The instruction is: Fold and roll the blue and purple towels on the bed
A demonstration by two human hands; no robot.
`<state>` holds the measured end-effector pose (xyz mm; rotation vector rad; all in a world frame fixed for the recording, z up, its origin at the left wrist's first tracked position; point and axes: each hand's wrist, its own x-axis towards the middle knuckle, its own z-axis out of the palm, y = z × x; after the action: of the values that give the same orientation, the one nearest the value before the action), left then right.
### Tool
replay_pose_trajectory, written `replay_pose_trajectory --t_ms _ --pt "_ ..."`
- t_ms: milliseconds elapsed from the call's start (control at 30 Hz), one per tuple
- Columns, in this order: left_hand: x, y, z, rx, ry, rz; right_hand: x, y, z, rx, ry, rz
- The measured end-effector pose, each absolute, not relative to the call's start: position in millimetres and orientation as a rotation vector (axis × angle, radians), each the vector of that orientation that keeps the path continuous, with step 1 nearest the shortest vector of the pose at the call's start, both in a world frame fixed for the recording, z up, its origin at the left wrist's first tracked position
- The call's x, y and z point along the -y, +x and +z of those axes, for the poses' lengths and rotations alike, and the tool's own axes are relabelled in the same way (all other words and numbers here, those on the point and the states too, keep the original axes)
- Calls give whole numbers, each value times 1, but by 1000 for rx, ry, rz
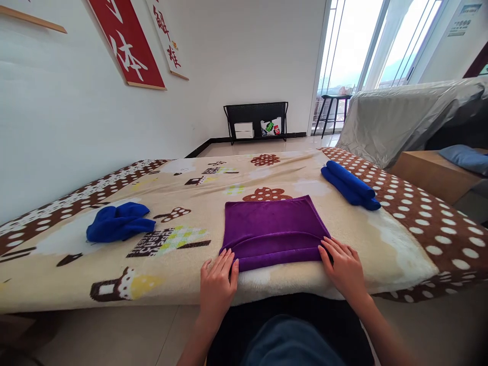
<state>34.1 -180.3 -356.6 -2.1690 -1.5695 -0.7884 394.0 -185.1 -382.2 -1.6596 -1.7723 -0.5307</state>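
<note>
A purple towel (271, 223) lies flat on the patterned blanket (198, 193), its near edge folded or rolled over into a band. My left hand (218, 284) rests at the band's left end, fingers stretched out and together, tips touching the cloth. At the right end my right hand (343, 264) lies with fingers extended onto the fold. Neither hand grips anything.
A crumpled blue towel (119, 221) lies to the left. Rolled blue towels (349, 185) lie at the far right of the bed. Beyond are a black rack (256, 120), a covered sofa (404, 117), a stool (333, 108) and a white wall on the left.
</note>
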Motion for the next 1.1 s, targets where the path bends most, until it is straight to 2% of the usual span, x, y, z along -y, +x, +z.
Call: replay_pose_trajectory --t_ms 333,667,1100 --pt "182 50 -353 1591 -2109 -797 189 380 -379 1666 -1755 -618" --pt "169 104 -348 1467 -2362 -842 173 343 -370 1840 -1628 -496" --pt "173 42 -356 1656 -2152 -785 182 382 -379 1786 -1767 -594"
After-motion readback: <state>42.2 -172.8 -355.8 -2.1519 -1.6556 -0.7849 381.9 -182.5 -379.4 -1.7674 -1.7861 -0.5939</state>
